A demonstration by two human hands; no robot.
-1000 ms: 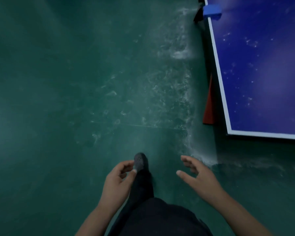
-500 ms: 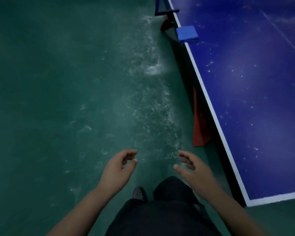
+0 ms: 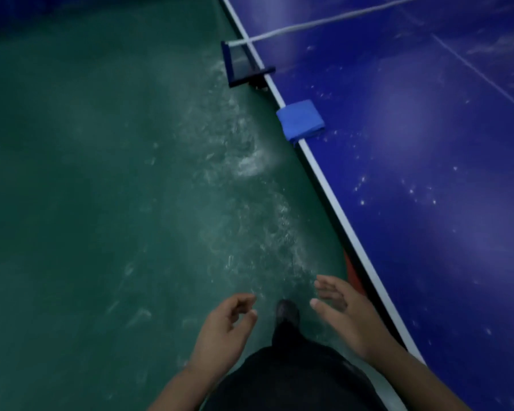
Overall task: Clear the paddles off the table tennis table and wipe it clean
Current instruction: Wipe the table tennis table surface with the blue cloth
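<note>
The blue table tennis table [image 3: 428,179] fills the right side, dotted with white specks. A folded blue cloth [image 3: 300,120] lies on its white side edge, a little short of the net post [image 3: 244,66]. No paddle shows on the table top. My left hand [image 3: 223,330] hangs low in the middle with loosely curled fingers and holds nothing. Beside the table's edge, my right hand [image 3: 344,315] is spread open and empty. Both hands are well short of the cloth.
The green floor [image 3: 101,203] stretches left of the table, scuffed with white marks along the table side. A red part [image 3: 352,274] shows under the table edge near my right hand. The net cord [image 3: 324,22] runs across the top. My dark shoe [image 3: 287,311] steps forward.
I have walked forward along the table's side; the cloth and net post have come closer and lower in view. Both hands stay empty and keep their pose.
</note>
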